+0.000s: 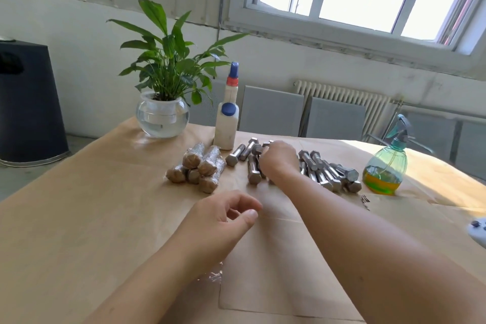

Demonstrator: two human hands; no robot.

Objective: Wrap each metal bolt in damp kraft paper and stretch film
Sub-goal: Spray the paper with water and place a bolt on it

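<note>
At twelve o'clock on the desk (79, 218), my right hand (278, 159) reaches among the bare bolts (326, 171); whether it grips one, I cannot tell. Six wrapped bolts (200, 168) lie at eleven; most remain. My left hand (223, 221) hangs loosely curled, empty.

left hand (223, 221) low and near, palm side-on, fingers loosely curled with thumb near the fingertips, nothing visibly held; right hand (277, 159) stretched far forward on a bare forearm, back up, fingers bent down out of sight
</note>
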